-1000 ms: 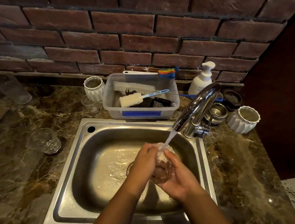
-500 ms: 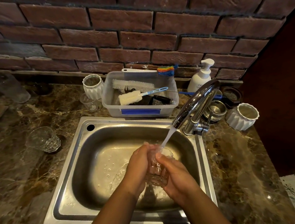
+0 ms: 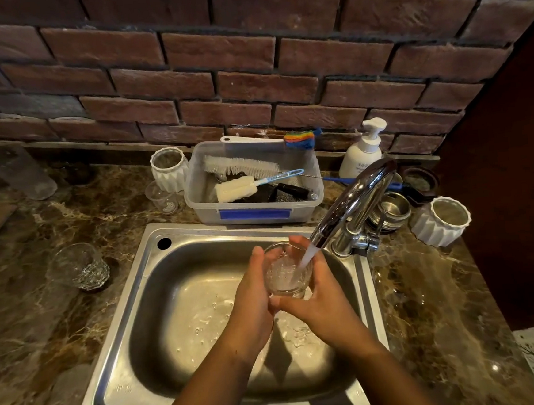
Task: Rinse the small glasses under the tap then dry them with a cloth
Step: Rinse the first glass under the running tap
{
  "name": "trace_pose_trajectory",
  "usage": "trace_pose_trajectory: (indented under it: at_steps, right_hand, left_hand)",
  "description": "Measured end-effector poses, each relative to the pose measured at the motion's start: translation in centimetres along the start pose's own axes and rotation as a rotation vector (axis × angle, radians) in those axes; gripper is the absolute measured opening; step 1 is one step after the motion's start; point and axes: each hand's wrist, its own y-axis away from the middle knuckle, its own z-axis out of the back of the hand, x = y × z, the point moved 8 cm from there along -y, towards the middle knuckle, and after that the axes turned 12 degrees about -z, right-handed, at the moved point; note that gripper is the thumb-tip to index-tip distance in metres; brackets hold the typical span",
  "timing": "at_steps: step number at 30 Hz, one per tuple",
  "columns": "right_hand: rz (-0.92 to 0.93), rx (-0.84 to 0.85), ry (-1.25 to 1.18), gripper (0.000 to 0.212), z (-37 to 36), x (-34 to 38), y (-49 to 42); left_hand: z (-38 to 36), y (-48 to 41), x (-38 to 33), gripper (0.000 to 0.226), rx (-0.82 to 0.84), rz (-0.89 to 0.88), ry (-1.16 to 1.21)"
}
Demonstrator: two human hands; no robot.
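A small clear glass point(image 3: 285, 272) is upright over the steel sink point(image 3: 155, 259), mouth up, with water from the chrome tap point(image 3: 352, 205) pouring into it. My left hand point(image 3: 252, 296) wraps its left side and my right hand point(image 3: 322, 297) cups its right side and base. A second patterned glass point(image 3: 80, 266) stands on the marble counter left of the sink. Another small clear glass point(image 3: 163, 199) stands behind the sink beside a white ribbed cup point(image 3: 168, 168). No cloth is in view.
A clear plastic tub point(image 3: 255, 211) of brushes sits behind the sink. A soap pump bottle point(image 3: 362, 151), stacked steel bowls point(image 3: 391, 210) and a white ribbed cup point(image 3: 439, 222) stand by the tap on the right. A brick wall backs the counter.
The glass went from tilted to upright and rose closer to the spout. Both hands moved up and back with it.
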Motion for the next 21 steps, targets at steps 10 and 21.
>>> trace_pose_trajectory:
  at_steps: [10,21]
  right_hand:
    - [-0.036,-0.134,-0.034,0.085,1.5,-2.3,0.1]
    - [-0.123,-0.053,0.025,0.086,0.1,-3.9,0.6]
  left_hand:
    - [0.3,0.3,-1.2,0.034,0.033,-0.149,-0.192]
    - [2.0,0.2,-0.5,0.025,-0.047,-0.157,-0.266]
